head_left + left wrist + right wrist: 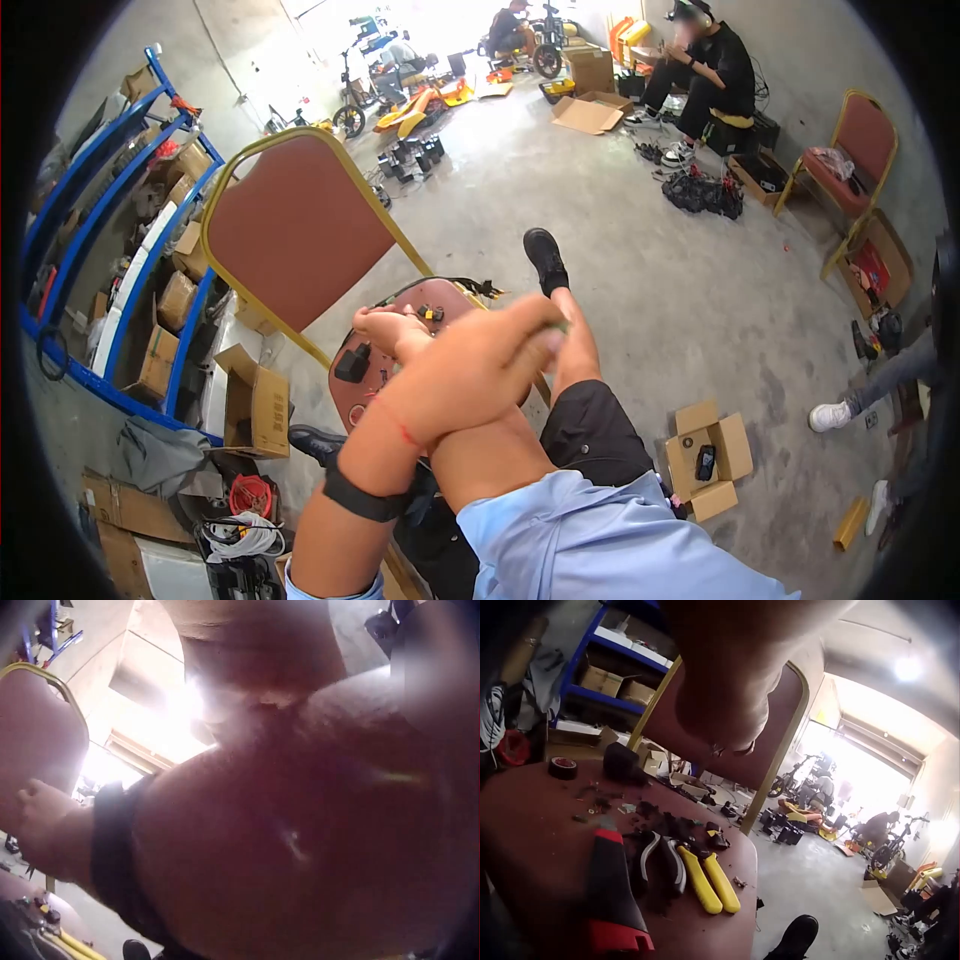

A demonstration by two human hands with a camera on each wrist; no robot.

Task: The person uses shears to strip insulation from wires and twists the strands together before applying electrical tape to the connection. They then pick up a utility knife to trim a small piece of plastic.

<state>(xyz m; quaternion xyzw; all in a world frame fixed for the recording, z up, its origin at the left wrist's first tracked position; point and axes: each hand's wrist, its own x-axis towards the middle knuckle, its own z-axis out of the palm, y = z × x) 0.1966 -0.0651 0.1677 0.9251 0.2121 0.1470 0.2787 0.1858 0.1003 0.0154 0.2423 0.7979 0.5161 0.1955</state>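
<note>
My forearms cross in the head view. The left hand (490, 365) lies over the right forearm, its fingers bent and the thumb close to the fingertips; whether it pinches something small I cannot tell. Beyond it, the right hand (388, 325) is held over the chair seat (370, 390), fingers loosely curled, nothing in them. In the right wrist view the seat bears yellow-handled pliers (709, 881), a red-and-black handled tool (615, 889), a tape roll (562, 767), a black block-shaped piece (624, 761) and small scraps. Skin fills most of the left wrist view.
Blue shelving (95, 235) with boxes stands at left, beside an open carton (265, 410). A small open box (705, 465) holding a black item lies on the floor at right. Another person (715, 70) sits at the back right, near a second chair (850, 165).
</note>
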